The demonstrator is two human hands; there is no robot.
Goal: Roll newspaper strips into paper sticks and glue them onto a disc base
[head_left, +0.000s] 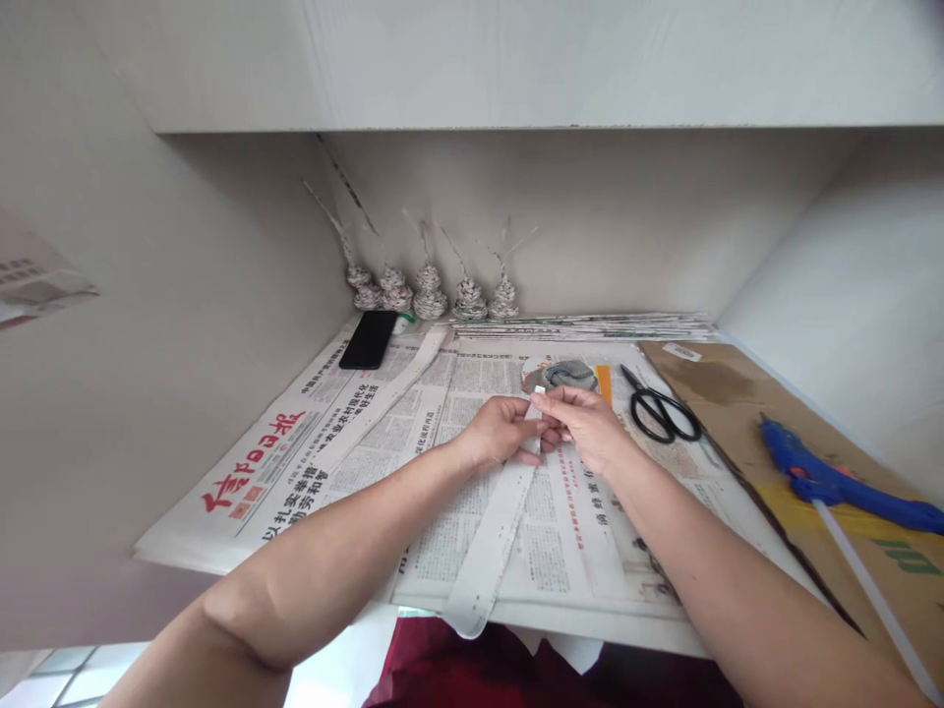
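Observation:
A long pale paper strip (491,551) runs from my fingers down to the table's front edge, its lower end hanging slightly over. My left hand (505,431) pinches the narrow upper part of this strip. Close against it, my right hand (586,428) grips the same end between thumb and fingers, and a small white tip shows above. Some of the right fingers are hidden behind the left ones. Under both hands lie newspaper sheets (472,379). A second pale strip (390,403) lies slantwise to the left.
Black-handled scissors (664,413) lie right of my hands. Farther right, a blue glue gun (841,482) with a white glue stick rests on cardboard (715,393). Thin paper rods (582,327) and several woven gourd shapes (430,295) line the back, near a black phone (368,340). A shelf (516,69) overhangs.

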